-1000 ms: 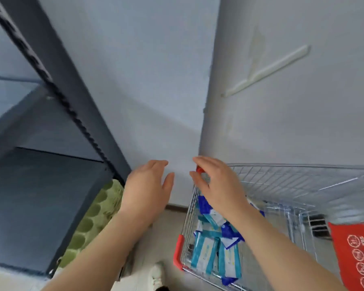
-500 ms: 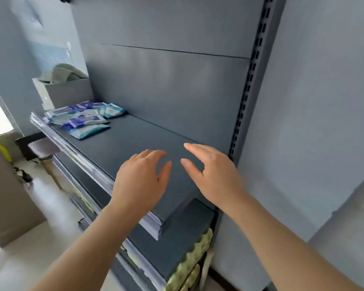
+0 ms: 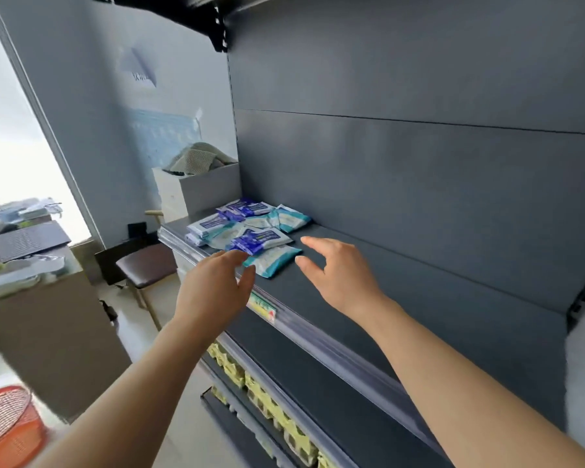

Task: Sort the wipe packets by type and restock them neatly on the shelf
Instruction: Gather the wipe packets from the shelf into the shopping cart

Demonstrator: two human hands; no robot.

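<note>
A loose pile of wipe packets (image 3: 250, 228) lies at the left end of the dark grey shelf (image 3: 402, 319); some are dark blue, others white with teal edges. The nearest teal-edged packet (image 3: 272, 260) lies at the front of the pile, with a blue packet (image 3: 257, 239) partly over it. My left hand (image 3: 217, 288) hovers open just in front of that packet, fingertips close to it. My right hand (image 3: 338, 275) hangs open over the shelf, right of the packet, palm down. Neither hand holds anything.
A clear price rail (image 3: 318, 339) runs along the shelf's front edge. Yellow egg trays (image 3: 274, 410) fill the lower shelf. A white box (image 3: 196, 190) with cloth stands beyond the shelf's left end. A stool (image 3: 146, 265), a cardboard counter (image 3: 48, 332) and an orange basket (image 3: 7, 423) stand on the left.
The view has swung left from the cart, past the shelf's right end, to the packet pile. Both hands have stayed open and now reach close to the pile.
</note>
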